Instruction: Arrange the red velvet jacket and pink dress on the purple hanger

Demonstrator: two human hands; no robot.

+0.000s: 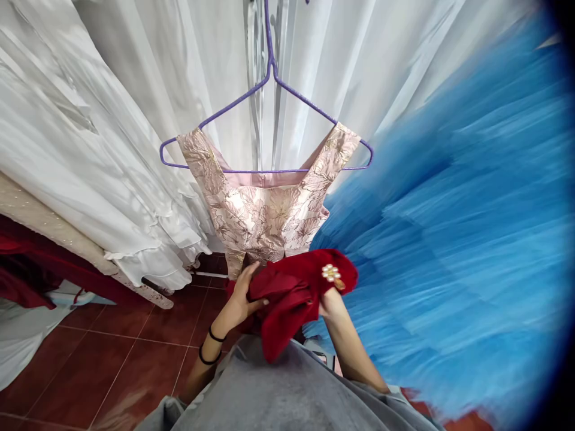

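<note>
A pink dress with a gold floral pattern [269, 218] hangs from a purple wire hanger [269, 78] straight ahead. Below it I hold a bunched red cloth [291, 293] with a small pearl flower brooch [331, 273] on it. My left hand [242, 299] lies over the cloth's left side, fingers spread on the fabric, with two black bands on the wrist. My right hand [330, 305] grips the cloth from underneath on the right and is mostly hidden by it.
White gowns [112, 120] hang at the left and behind the hanger. A large blue tulle skirt [458, 239] fills the right side. Red garments [31, 269] lie at the far left. The floor has red-brown tiles [112, 359]. My grey top shows at the bottom.
</note>
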